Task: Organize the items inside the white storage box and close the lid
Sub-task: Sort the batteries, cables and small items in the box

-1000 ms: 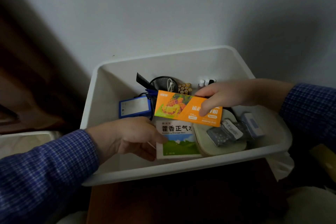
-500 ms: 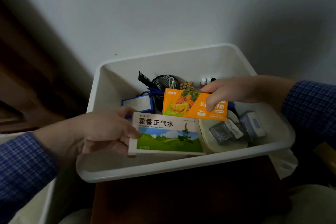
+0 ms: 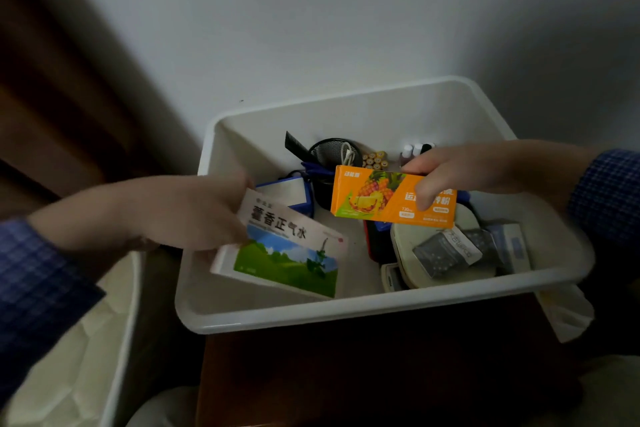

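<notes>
Mid-sorting: my left hand [image 3: 180, 218] grips the green medicine box [image 3: 284, 246], my right hand [image 3: 464, 170] pinches the orange pineapple box [image 3: 391, 198] over the white storage box [image 3: 346, 315]. Next, I'd lay both flat.

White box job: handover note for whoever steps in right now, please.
Left hand grips the green box, tilted above the white box's near-left part.
Right hand pinches the orange box, held over the middle.
Inside: mesh cup and batteries at the back, blue case left, cream dish with packets right.
Done: both boxes lifted.
Left: place them, tidy up, close the lid, which is not identifiable in view.
</notes>
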{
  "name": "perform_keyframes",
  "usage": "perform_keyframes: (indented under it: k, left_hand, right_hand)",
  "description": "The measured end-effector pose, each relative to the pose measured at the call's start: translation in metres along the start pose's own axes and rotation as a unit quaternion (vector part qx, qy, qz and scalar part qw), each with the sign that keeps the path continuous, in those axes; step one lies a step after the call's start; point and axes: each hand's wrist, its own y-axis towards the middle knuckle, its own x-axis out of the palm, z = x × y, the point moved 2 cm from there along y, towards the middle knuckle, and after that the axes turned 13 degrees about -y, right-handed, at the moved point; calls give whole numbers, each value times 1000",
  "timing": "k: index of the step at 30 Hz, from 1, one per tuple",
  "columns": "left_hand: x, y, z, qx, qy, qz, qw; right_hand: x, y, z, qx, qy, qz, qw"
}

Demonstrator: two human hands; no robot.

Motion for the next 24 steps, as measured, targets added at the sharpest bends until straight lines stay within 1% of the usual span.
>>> perform_keyframes:
  k: [3, 4, 7, 11, 13, 16, 20, 24]
  left_hand:
    - [23, 13, 10, -52, 62, -26, 996]
    - [27, 17, 13, -65, 110, -28, 991]
    - [35, 27, 18, -56, 279, 1, 959]
    - [52, 38, 11, -26, 417, -35, 908]
    - [59, 45, 4, -13, 445, -32, 895]
    - [66, 55, -7, 33, 467, 2, 884]
    - [73, 62, -21, 67, 441, 29, 895]
    - [64, 64, -24, 68, 434, 18, 898]
  right_hand:
    - [0, -2, -2, -1, -13, 2, 1000]
    - [-1, -1, -2, 0, -16, 4, 1000]
    - [-1, -1, -1, 4, -20, 8, 1000]
    - [-1, 1, 0, 0, -21, 0, 1000]
    - [-2, 0, -1, -5, -21, -4, 1000]
    - [-1, -1, -2, -14, -20, -4, 1000]
    - [-1, 0, -1, -21, -19, -6, 1000]
    - [-1, 1, -2, -19, -28, -6, 999]
